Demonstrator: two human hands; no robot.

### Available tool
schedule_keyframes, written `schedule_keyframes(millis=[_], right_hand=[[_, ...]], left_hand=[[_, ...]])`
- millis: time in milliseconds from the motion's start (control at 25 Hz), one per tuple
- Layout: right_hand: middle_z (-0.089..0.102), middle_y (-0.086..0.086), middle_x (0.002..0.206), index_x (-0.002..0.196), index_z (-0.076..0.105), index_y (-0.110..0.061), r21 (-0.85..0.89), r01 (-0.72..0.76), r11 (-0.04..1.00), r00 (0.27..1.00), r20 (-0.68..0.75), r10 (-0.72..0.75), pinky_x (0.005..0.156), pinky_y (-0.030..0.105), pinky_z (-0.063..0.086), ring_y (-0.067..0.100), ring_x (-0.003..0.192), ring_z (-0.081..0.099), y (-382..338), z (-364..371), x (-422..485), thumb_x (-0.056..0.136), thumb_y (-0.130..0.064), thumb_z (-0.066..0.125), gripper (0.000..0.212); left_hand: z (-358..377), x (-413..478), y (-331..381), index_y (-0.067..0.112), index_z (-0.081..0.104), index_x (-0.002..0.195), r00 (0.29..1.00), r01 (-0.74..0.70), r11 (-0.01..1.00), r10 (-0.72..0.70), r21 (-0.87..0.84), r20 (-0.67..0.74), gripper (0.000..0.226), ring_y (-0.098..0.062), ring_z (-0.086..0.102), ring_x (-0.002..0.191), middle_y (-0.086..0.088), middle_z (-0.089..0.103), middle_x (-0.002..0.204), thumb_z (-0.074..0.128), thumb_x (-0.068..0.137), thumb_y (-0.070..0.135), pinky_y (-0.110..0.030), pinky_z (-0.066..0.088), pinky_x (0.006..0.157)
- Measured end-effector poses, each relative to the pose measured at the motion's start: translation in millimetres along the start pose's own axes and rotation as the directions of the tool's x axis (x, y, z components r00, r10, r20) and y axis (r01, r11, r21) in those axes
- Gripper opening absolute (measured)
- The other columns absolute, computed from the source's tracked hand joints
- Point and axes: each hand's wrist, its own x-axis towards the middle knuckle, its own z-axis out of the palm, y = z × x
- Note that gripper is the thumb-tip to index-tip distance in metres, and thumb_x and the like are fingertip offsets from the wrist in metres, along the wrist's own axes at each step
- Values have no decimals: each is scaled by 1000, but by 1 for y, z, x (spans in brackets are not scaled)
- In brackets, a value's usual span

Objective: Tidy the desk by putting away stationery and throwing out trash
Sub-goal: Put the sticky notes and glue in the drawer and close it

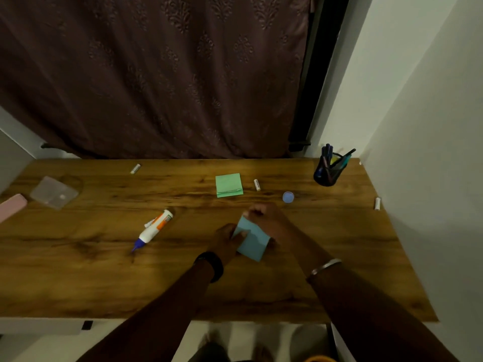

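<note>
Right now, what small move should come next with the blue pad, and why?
Probably lift the blue pad onto the green pad: the left hand and right hand already hold it, and the green one lies close behind.

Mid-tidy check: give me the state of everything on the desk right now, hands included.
blue note pad: held by both hands
left hand: pinches its left edge
right hand: grips its far corner
green note pad: flat, untouched
glue bottle: on its side
pen holder: upright, pens inside
blue cap: loose on desk
clear case: lying flat
</note>
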Motion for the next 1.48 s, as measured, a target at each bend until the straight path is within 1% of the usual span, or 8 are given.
schedule_keyframes(millis=[240, 400, 560, 880, 1040, 1160, 1320, 1480], right_hand=[[75, 6, 108, 110, 76, -12, -190, -56, 980, 966, -259, 5, 83, 34, 54, 23, 98, 68, -33, 27, 103, 98, -24, 65, 19], [59, 14, 139, 138, 58, -12, -412, -242, 878, 947, -298, 121, 105, 48, 50, 36, 130, 56, -33, 51, 162, 91, -36, 72, 55], [54, 16, 146, 143, 52, -9, -474, -428, 770, 893, -350, 282, 105, 48, 52, 35, 133, 54, -22, 74, 188, 89, -20, 76, 61], [71, 16, 112, 111, 68, -2, -167, -352, 921, 881, -390, 266, 75, 35, 51, 35, 105, 68, -10, 75, 172, 88, -4, 70, 23], [69, 10, 89, 77, 63, -17, 322, -343, 882, 839, -318, 442, 83, 53, 61, 38, 93, 71, -14, 68, 156, 89, 6, 66, 26], [69, 9, 92, 88, 66, -13, 543, -246, 803, 891, -200, 408, 67, 38, 58, 25, 84, 69, -15, 59, 127, 94, 0, 66, 15], [71, 3, 109, 106, 74, -14, 105, -162, 981, 823, -535, 193, 81, 27, 49, 19, 98, 66, 8, 33, 101, 94, -3, 62, 20], [53, 11, 137, 135, 60, -29, -263, -461, 848, 703, -692, 167, 105, 48, 46, 37, 129, 46, 37, -12, 94, 89, -17, 59, 47]], left_hand=[[-57, 24, 5, 17, 50, 125, 951, 74, 940, -168, -334, -261, 30, -23, 64, 90, -10, 60, 112, 50, 104, 37, -36, 54, 61], [-91, 58, 16, 15, 44, 121, 934, 117, 890, -249, -440, -256, 21, -24, 59, 74, -10, 57, 100, 44, 108, 32, -34, 47, 57], [-115, 126, 22, 10, 44, 131, 937, 184, 901, -282, -393, -208, 32, -34, 57, 107, -14, 53, 123, 47, 106, 29, -52, 57, 80], [-94, 193, 41, 10, 33, 153, 905, 339, 939, -311, 52, -290, 55, -42, 49, 133, -18, 45, 152, 41, 106, 35, -53, 43, 109], [-90, 207, 29, 12, 40, 149, 927, 310, 951, -303, -1, -221, 67, -40, 56, 124, -17, 52, 144, 65, 93, 39, -49, 50, 102], [-88, 215, 26, 13, 44, 145, 930, 327, 935, -344, -136, -128, 72, -39, 58, 122, -15, 55, 141, 74, 87, 44, -54, 50, 103], [-79, 191, 38, 16, 44, 139, 923, 336, 869, -381, -363, -58, 54, -35, 57, 114, -12, 56, 130, 68, 95, 37, -56, 51, 100], [-77, 168, 39, 22, 42, 140, 946, 266, 842, -322, -469, -43, 49, -33, 55, 109, -8, 53, 126, 64, 98, 34, -55, 52, 91]])
